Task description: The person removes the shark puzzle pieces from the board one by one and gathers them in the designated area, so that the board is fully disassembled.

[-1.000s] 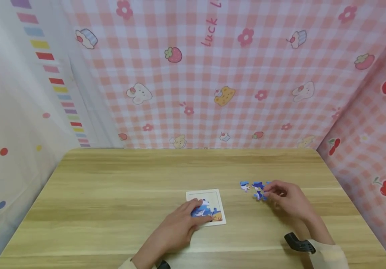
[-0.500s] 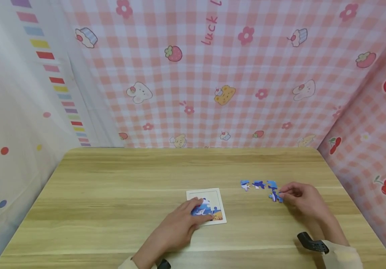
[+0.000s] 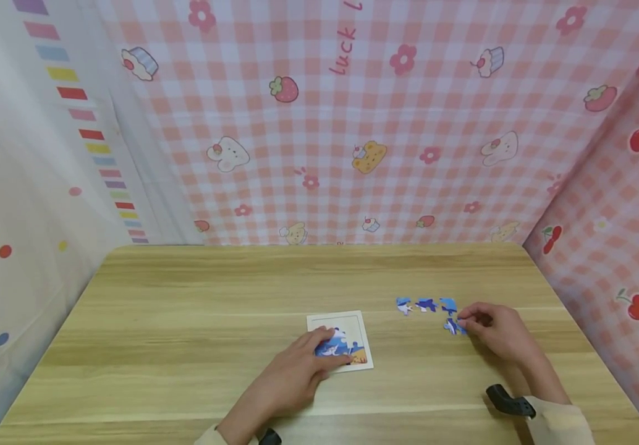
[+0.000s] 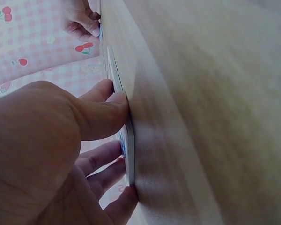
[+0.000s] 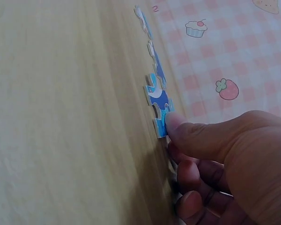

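A square jigsaw board (image 3: 368, 358) with a pale rim lies at the middle front of the table, partly filled with a blue sea picture. My left hand (image 3: 297, 369) rests over its lower left part, fingers and thumb laid on the picture; in the left wrist view the board's edge (image 4: 130, 164) shows beside the thumb. At the right, my right hand (image 3: 500, 330) pinches a blue puzzle piece (image 5: 157, 97) by its right side, low over the table. Three more pieces lie in a row behind it: a left one (image 3: 403, 305), a dark blue one (image 3: 426, 305) and a light blue one (image 3: 448, 305).
The wooden table (image 3: 197, 321) reaches back to a pink checked cloth (image 3: 319, 123) behind it. A dotted white cloth (image 3: 25, 210) hangs at the left and a cherry-patterned one (image 3: 620, 247) at the right. Each wrist wears a black mount (image 3: 511, 402).
My right hand has moved right with the pinched piece, away from the dark blue piece and in front of the light blue one, which now shows fully. The left hand stays on the board.
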Demonstrator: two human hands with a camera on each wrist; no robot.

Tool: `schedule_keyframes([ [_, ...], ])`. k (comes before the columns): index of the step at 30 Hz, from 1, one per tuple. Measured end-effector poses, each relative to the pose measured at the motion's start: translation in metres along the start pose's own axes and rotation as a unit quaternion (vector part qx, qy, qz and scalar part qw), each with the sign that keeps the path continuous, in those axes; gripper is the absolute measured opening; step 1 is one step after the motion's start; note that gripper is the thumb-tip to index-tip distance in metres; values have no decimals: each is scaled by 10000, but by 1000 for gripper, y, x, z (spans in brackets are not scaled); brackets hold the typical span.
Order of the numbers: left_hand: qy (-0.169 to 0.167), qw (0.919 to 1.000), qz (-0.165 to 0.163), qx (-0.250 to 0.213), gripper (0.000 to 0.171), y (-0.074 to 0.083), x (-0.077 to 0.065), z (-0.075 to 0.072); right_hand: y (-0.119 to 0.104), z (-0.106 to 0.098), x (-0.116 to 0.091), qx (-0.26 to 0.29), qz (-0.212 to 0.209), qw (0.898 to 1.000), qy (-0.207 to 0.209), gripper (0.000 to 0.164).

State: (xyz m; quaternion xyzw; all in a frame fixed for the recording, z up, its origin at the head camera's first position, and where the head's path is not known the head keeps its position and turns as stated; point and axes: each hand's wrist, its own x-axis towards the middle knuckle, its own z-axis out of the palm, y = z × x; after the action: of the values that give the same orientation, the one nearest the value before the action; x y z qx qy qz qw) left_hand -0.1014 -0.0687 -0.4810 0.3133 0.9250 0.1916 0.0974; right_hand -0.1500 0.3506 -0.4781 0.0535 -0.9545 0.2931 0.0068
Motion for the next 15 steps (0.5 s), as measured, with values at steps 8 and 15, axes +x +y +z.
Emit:
schedule_keyframes([
  [8,22,9999,-82,-56,48,-1,-1,0,-1,2,0,5,-3,10000,70,5],
  [15,253,9996,131,-79,44,1,-1,-1,1,1,-1,-97,-19,9998,155,6],
])
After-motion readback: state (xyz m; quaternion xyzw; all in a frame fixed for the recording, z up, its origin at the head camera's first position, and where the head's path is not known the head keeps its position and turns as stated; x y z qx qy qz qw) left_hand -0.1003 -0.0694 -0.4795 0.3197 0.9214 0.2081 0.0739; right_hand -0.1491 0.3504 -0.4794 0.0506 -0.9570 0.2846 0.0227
